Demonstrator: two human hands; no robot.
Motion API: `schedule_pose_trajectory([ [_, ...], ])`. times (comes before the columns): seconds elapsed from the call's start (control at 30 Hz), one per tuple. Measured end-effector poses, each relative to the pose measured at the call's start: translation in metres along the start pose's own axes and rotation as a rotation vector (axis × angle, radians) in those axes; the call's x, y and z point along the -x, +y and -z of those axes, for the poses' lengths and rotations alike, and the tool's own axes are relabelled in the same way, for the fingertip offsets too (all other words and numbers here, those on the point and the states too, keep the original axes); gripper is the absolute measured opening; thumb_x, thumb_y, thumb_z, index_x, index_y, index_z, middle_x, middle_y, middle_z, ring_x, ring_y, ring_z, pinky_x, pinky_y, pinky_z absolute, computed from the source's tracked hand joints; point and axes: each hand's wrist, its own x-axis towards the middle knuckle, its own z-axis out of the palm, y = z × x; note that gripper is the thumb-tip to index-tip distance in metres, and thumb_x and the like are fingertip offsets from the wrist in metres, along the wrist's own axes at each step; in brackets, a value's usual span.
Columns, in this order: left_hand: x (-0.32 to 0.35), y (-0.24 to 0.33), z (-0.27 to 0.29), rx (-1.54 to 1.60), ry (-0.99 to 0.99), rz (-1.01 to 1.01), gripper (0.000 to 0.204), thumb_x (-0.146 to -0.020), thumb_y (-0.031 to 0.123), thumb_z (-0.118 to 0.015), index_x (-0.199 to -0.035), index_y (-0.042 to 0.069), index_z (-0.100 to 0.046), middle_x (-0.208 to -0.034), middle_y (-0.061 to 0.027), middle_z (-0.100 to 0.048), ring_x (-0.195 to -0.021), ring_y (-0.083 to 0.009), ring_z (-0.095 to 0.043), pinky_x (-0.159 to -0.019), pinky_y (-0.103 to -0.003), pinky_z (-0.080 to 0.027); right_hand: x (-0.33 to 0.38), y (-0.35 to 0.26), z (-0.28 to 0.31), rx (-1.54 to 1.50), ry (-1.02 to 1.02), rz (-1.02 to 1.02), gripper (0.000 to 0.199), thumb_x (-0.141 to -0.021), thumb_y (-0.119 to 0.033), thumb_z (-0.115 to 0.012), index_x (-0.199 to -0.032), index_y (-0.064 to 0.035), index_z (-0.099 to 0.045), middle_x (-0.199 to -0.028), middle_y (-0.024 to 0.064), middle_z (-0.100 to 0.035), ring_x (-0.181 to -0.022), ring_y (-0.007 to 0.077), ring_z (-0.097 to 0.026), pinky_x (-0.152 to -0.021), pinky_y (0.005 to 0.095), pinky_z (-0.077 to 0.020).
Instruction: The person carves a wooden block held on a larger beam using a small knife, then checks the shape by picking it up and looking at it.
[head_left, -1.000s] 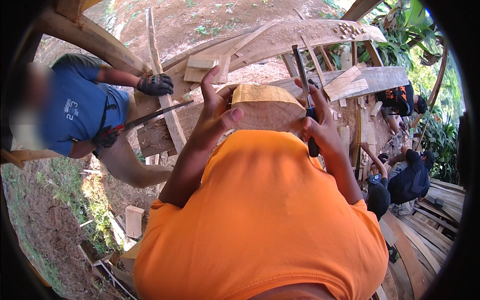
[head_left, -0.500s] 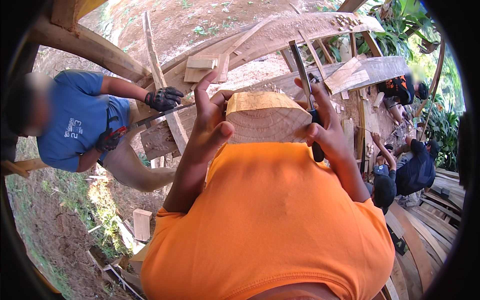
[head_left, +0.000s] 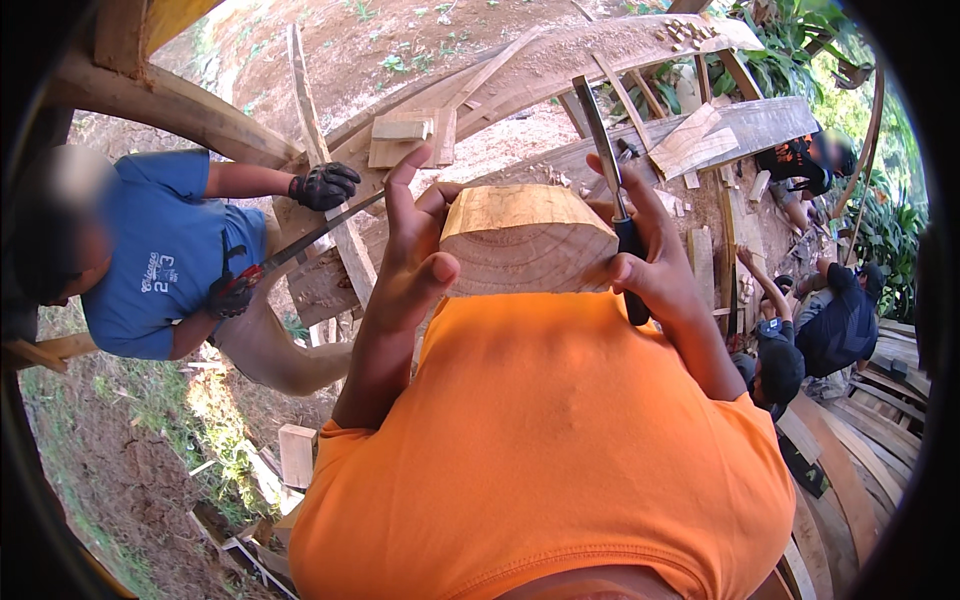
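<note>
A short wooden block with a rounded edge and growth rings on its near end is held up before my chest. My left hand grips its left side, the index finger raised off the wood and the thumb at the near face. My right hand holds a chisel against the block's right side; its steel blade points up and away, its dark handle lies against my palm. The right thumb presses near the block's lower right corner. My fingers behind the block are partly hidden.
At left, a person in a blue shirt and dark gloves holds a saw. Curved timbers stretch across the far side, with small boards on one. Other people work at right beside stacked planks.
The block has shifted slightly left and its near end is tilted a little; my grip stays. The gloved person's saw and lower hand have moved slightly.
</note>
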Motion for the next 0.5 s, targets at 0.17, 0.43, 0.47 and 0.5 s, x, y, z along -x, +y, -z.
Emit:
schedule_pose_trajectory([
  [0.17,-0.002,0.001,0.001,0.008,0.008,0.002,0.134,-0.077,0.060,-0.089,-0.163,0.011,0.001,-0.135,-0.0216,-0.045,-0.129,-0.0297,-0.050,-0.111,-0.045,-0.039,-0.003,0.001,0.002,0.029,0.003,0.008,0.113,-0.071,-0.046,-0.097,-0.160,-0.0087,-0.037,-0.123,0.0141,-0.067,-0.076,0.0029,-0.054,-0.069,0.0195,-0.0429],
  [0.43,-0.005,-0.002,-0.004,0.038,0.036,-0.007,0.128,-0.080,0.050,-0.087,-0.163,0.012,0.001,-0.138,-0.0223,-0.043,-0.131,-0.0299,-0.048,-0.112,-0.045,-0.039,-0.013,-0.002,0.010,0.007,-0.026,-0.002,0.110,-0.071,-0.034,-0.098,-0.159,-0.0069,-0.038,-0.122,0.0111,-0.068,-0.069,0.0009,-0.050,-0.060,0.0187,-0.0361],
  [0.47,-0.006,-0.002,-0.005,0.036,0.036,-0.008,0.126,-0.080,0.047,-0.087,-0.164,0.012,0.001,-0.139,-0.0220,-0.042,-0.131,-0.0297,-0.048,-0.112,-0.045,-0.038,-0.014,0.001,0.012,0.003,-0.026,0.015,0.109,-0.071,-0.032,-0.098,-0.159,-0.0067,-0.038,-0.122,0.0112,-0.068,-0.068,0.0005,-0.049,-0.059,0.0187,-0.0351],
  [0.5,-0.006,-0.002,-0.006,0.034,0.035,-0.009,0.125,-0.080,0.045,-0.086,-0.164,0.012,0.001,-0.139,-0.0218,-0.042,-0.132,-0.0296,-0.048,-0.113,-0.045,-0.038,-0.015,0.001,0.013,-0.001,-0.027,0.023,0.109,-0.071,-0.030,-0.098,-0.159,-0.0065,-0.038,-0.119,0.0099,-0.068,-0.066,0.0003,-0.048,-0.057,0.0188,-0.0340],
])
